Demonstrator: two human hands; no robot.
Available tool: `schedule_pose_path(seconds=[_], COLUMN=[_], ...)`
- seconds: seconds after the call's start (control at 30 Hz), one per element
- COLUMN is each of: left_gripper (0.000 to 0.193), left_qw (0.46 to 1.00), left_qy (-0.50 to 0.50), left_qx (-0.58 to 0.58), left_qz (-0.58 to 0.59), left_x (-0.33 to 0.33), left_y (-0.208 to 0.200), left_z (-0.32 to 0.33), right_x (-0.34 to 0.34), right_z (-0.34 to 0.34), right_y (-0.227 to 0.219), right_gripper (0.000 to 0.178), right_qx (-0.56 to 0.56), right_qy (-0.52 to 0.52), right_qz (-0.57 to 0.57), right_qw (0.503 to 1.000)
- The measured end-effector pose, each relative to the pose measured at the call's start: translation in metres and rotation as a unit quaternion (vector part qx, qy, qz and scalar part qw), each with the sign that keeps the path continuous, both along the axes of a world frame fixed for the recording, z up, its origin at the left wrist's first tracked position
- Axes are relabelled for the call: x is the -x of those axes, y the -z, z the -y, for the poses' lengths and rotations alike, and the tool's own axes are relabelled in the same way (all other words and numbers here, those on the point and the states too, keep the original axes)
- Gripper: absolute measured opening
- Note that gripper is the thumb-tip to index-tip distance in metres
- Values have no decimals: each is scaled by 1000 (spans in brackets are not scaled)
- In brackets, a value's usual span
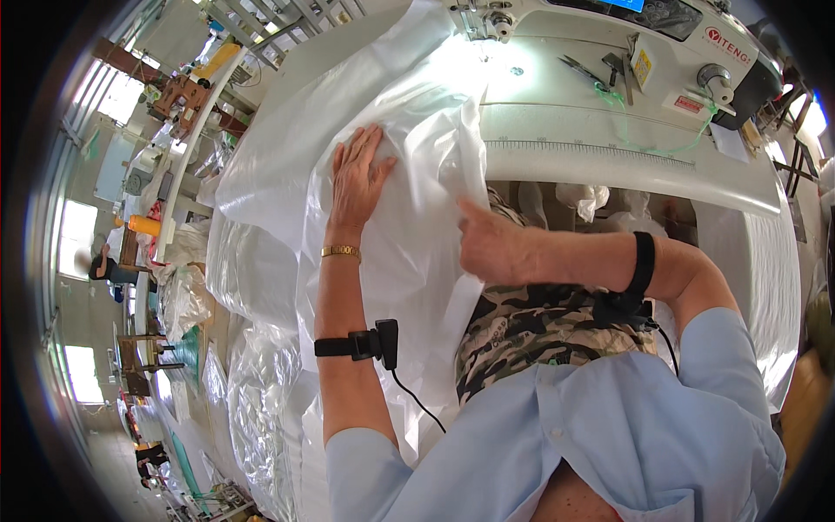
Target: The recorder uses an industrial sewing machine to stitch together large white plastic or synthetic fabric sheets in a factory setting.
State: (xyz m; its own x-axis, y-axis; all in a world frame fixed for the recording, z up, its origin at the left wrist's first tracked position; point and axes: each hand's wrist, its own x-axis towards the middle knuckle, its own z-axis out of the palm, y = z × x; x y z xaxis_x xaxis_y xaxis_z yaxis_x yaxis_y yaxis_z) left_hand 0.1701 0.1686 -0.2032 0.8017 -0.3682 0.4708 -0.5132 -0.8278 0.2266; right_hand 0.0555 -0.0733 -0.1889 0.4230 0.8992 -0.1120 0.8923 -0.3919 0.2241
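Nearest us are the pale blue shirt [600,418] and, over the lap, camouflage cloth [522,322]. Just beyond, our right hand [500,246] is beside the edge of the white plastic sheet [417,235], forefinger out and the other fingers curled; we cannot tell whether it pinches that edge. Farther up, our left hand [355,178] lies flat on the sheet, fingers spread, gripping nothing. The sheet covers the left of the tabletop [557,113] and reaches the glare below the sewing machine [709,43]; we cannot make out whether it is under the needle. We judge the step in hand to be smoothing and lining up the sheet; the next move seems to call for keeping its edge straight and creases away from the needle. Right of the glare lies a pointed metal tool [577,70]; far left, a person [111,270] is small in the room.
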Motion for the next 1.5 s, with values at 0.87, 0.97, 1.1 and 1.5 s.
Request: schedule_pose_path(seconds=[0.87,0.97,1.1,1.5], left_gripper=[52,52,40,17], left_qw=[998,995,985,962], left_qy=[22,18,21,75], left_qx=[26,34,154,-148], left_qz=[-60,-96,-73,-216], left_x=[11,21,57,166], left_y=[-10,-22,-42,-115], left_z=[-6,-1,23,75], right_x=[49,25,10,137], right_z=[122,83,31,-84], right_y=[40,14,7,-10], right_gripper=[37,35,38,95], right_qx=[-161,-493,-629,-420], right_qy=[180,243,203,-178], right_qz=[-448,-428,-577,-539], right_qw=[861,717,480,708])
